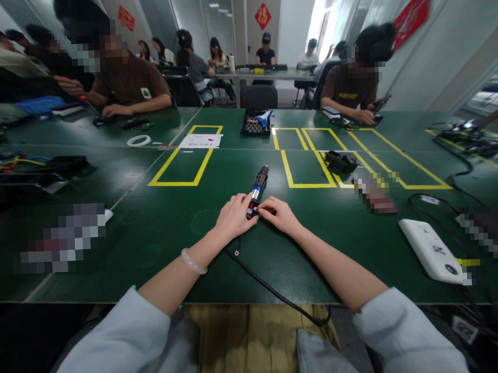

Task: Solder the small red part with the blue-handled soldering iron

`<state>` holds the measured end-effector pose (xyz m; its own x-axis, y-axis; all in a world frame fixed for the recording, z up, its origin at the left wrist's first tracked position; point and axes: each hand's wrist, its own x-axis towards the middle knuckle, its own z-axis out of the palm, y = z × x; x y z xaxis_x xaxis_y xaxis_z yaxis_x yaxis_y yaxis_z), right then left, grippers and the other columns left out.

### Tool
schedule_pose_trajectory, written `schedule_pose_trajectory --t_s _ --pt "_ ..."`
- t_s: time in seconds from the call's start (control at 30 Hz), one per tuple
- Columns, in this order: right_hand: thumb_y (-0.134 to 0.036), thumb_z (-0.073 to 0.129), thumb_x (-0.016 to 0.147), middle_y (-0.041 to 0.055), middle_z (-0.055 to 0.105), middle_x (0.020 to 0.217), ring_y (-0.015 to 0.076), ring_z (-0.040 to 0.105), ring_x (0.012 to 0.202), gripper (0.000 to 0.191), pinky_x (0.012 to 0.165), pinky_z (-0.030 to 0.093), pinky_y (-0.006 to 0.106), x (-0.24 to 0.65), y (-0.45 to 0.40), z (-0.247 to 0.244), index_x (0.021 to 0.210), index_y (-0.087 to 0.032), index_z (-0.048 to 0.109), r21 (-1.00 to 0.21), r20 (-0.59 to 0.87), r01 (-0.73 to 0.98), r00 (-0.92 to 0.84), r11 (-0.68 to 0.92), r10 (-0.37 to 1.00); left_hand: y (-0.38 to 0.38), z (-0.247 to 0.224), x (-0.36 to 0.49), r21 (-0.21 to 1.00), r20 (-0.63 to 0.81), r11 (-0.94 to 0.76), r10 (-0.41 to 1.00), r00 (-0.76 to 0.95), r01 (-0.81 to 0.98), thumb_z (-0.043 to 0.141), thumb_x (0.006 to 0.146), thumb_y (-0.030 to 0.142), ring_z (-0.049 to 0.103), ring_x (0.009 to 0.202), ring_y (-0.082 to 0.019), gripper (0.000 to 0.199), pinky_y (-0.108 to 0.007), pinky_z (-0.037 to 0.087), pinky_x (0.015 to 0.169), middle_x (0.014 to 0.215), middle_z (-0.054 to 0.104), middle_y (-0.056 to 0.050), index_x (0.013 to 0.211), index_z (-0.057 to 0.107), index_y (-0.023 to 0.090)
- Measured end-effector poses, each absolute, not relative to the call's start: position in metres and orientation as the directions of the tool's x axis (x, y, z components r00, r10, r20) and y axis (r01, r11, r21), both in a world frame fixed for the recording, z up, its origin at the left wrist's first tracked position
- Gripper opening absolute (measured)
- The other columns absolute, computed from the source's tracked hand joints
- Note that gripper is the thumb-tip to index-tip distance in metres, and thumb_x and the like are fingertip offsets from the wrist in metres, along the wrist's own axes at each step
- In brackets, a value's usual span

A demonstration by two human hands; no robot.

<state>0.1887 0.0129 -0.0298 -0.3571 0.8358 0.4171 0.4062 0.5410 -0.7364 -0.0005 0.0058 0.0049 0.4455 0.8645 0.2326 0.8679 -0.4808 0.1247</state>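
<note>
Under the left hand [235, 215] and right hand [281, 215], the table [152, 240] looks smooth and glossy. The tool [256, 191] at their fingertips mixes dark, plastic-looking parts with a shiny, metallic-looking section. Behind the left hand is a glossy bracelet [193, 262]; beyond both, paper [200, 141]; rightward, a smooth, plastic-looking case [430, 249].

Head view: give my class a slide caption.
At a green table marked with yellow tape, the left grip holds a slim dark device, with the right grip at its near end.
</note>
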Motion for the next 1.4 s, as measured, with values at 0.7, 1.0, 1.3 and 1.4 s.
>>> schedule_pose_trajectory --t_s 0.7,1.0,1.3,1.4 --pt "-0.039 0.059 0.086 0.0024 0.065 0.089 0.0120 0.056 0.069 0.030 0.068 0.046 0.026 0.195 0.016 -0.034 0.107 -0.018 0.063 -0.898 0.268 0.247 -0.347 0.363 0.899 0.021 0.006 -0.018 -0.004 0.218 -0.353 0.913 0.345 0.936 0.045 0.090 0.054 0.050 0.103 -0.028 0.062 -0.038 0.041 0.084 0.116 0.053 -0.013 0.142 0.040 0.021" --pt "-0.036 0.058 0.087 0.0015 0.065 0.083 0.0112 0.054 0.067 0.025 0.065 0.043 0.025 0.196 0.015 -0.031 0.101 -0.017 0.065 -0.872 0.247 0.323 -0.358 0.368 0.901 0.055 0.007 -0.088 0.036 0.181 -0.126 0.976 0.118 0.991 0.040 0.089 0.057 0.049 0.109 -0.033 0.063 -0.042 0.041 0.088 0.122 0.051 -0.017 0.139 0.042 0.019" --pt "-0.035 0.059 0.087 0.0019 0.066 0.082 0.0128 0.057 0.069 0.022 0.067 0.044 0.026 0.196 0.014 -0.032 0.098 -0.017 0.067 -0.870 0.229 0.336 -0.375 0.362 0.898 0.073 0.007 -0.163 0.082 0.196 0.161 0.965 -0.174 0.984 0.043 0.087 0.057 0.048 0.112 -0.040 0.060 -0.049 0.041 0.087 0.124 0.049 -0.024 0.131 0.049 0.016" --pt "-0.035 0.059 0.087 0.0022 0.067 0.083 0.0130 0.057 0.070 0.022 0.068 0.044 0.027 0.196 0.014 -0.032 0.098 -0.017 0.067 -0.869 0.234 0.332 -0.378 0.368 0.896 0.076 0.007 -0.187 0.079 0.198 0.225 0.951 -0.237 0.971 0.047 0.087 0.054 0.048 0.112 -0.040 0.059 -0.050 0.041 0.088 0.126 0.049 -0.024 0.132 0.048 0.017"
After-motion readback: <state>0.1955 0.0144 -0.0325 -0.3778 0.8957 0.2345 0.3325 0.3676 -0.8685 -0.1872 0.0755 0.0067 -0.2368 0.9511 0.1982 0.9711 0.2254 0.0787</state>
